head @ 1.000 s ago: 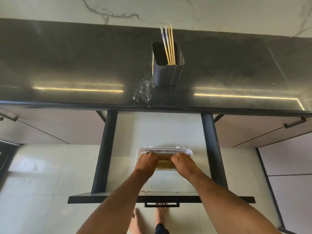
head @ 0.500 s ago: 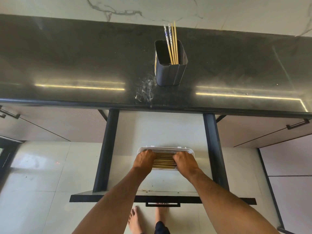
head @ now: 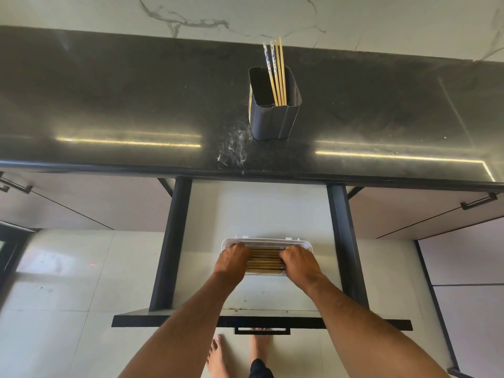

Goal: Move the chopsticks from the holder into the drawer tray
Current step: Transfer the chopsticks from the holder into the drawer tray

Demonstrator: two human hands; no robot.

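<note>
The left hand [head: 233,259] rests on the left end of the chopsticks lying in the tray [head: 305,244], its fingers curled down over them; whether they grip cannot be told. The chopsticks in the tray [head: 265,261] lie side by side, crosswise, in the white tray on the floor of the open drawer [head: 259,211], nearer its front edge. The right hand [head: 300,263] covers their right end, its fingers curled the same way. On the dark surface [head: 122,99] above, near its front edge, the grey holder [head: 272,121] stands upright with four more chopsticks [head: 278,75] leaning in it.
</note>
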